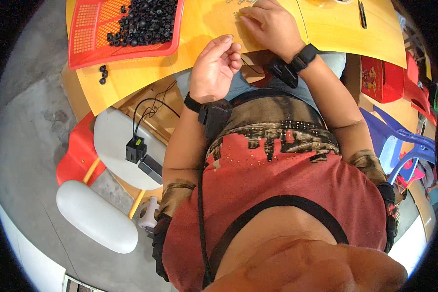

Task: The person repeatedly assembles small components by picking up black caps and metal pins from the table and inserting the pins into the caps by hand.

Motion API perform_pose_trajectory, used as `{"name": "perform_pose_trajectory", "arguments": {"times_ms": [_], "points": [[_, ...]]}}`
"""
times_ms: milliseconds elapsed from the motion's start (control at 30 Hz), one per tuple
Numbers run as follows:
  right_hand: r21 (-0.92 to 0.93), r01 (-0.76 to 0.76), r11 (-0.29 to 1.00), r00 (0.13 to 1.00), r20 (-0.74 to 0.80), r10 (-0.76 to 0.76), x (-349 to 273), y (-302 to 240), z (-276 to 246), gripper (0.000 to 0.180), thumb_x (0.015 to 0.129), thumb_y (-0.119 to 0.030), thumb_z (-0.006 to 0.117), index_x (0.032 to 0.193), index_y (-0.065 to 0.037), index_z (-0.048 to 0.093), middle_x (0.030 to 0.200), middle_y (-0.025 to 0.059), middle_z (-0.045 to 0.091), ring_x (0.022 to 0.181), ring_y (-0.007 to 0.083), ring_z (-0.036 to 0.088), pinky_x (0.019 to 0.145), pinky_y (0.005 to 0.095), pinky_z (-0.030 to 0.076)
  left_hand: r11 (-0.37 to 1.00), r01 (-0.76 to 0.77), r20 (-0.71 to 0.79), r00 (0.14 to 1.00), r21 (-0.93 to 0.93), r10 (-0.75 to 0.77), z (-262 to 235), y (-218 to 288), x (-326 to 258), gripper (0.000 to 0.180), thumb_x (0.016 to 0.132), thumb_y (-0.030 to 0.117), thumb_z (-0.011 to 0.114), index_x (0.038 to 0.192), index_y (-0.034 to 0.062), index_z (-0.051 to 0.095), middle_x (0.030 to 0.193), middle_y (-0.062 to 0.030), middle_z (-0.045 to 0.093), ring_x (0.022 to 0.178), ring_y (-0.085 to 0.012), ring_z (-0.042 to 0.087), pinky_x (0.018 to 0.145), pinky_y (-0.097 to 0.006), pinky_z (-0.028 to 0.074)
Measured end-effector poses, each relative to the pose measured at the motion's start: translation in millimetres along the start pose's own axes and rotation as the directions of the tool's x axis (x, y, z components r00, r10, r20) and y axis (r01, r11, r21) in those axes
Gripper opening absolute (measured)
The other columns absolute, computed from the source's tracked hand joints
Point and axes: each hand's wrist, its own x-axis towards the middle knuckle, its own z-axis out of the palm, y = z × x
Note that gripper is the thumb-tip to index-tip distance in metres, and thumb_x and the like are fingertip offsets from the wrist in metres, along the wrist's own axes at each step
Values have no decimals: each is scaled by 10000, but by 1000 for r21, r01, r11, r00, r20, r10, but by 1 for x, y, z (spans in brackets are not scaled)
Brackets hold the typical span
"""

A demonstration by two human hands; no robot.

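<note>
My left hand (214, 69) is raised palm up at the table's near edge, its fingers curled and the thumb pressed toward the index finger. Whatever that pinch holds, if anything, is too small to make out. To its right, my right hand (272, 27) rests low over the yellow table (199, 36), back of the hand up, fingers drawn together and pointing left. Its fingertips are beside small silvery pieces (239, 1) at the top edge of the view. Left of both hands stands a red plastic basket (124, 54) holding many small black round parts (148, 22).
Several loose black parts (103, 74) lie by the basket's near corner. A black pen (362, 14) lies at the table's right. Beside me on the left, a grey-white chair (100, 216) carries a black box with cables (136, 148). Blue chairs (399, 138) stand at right.
</note>
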Motion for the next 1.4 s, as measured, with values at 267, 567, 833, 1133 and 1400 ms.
{"name": "perform_pose_trajectory", "arguments": {"times_ms": [267, 567, 833, 1133, 1400], "points": [[-142, -40, 989, 999, -19, 38, -4, 10, 32, 119, 799, -191, 611, 841, -97, 671, 804, 75, 622, 804, 277, 592, 684, 366, 495, 1000, 5, -7, 1000, -8, -5, -1, 1, -2, 101, 891, 147, 587, 965, 78, 577, 830, -38, 603, 688, -112, 539, 601, -226, 444], [-31, -95, 995, 995, 6, 95, -2, 10, 20, 109, 772, -144, 635, 835, -55, 644, 806, 89, 623, 775, 274, 603, 677, 350, 494, 982, -21, 156, 988, 186, -9, -4, 12, -19, 181, 928, 148, 521, 1073, 56, 578, 933, -53, 624, 793, -123, 578, 704, -251, 489], [298, -195, 934, 980, 18, 199, -29, 13, 7, 111, 743, -78, 633, 828, -10, 611, 746, 126, 615, 677, 255, 623, 634, 310, 505, 793, -368, 159, 929, 485, 334, 5, 106, -78, 176, 909, 104, 546, 1061, 23, 580, 952, -84, 636, 824, -136, 598, 741, -267, 493], [368, -256, 894, 966, 113, 230, -33, 13, 13, 168, 796, -73, 635, 953, -12, 645, 831, 130, 653, 708, 203, 650, 657, 280, 515, 446, -172, -120, 824, 878, 554, -48, 255, -80, 245, 906, 168, 581, 1096, 16, 553, 981, -82, 629, 843, -127, 603, 724, -235, 509], [341, -293, 893, 953, 186, 241, -38, 15, 19, 160, 804, -93, 643, 938, -5, 651, 846, 133, 657, 738, 214, 656, 676, 286, 515, -119, 259, -186, 884, 959, 429, -110, 340, -9, 285, 853, 240, 650, 1067, 59, 597, 894, -14, 640, 752, -91, 611, 650, -223, 504]]}}
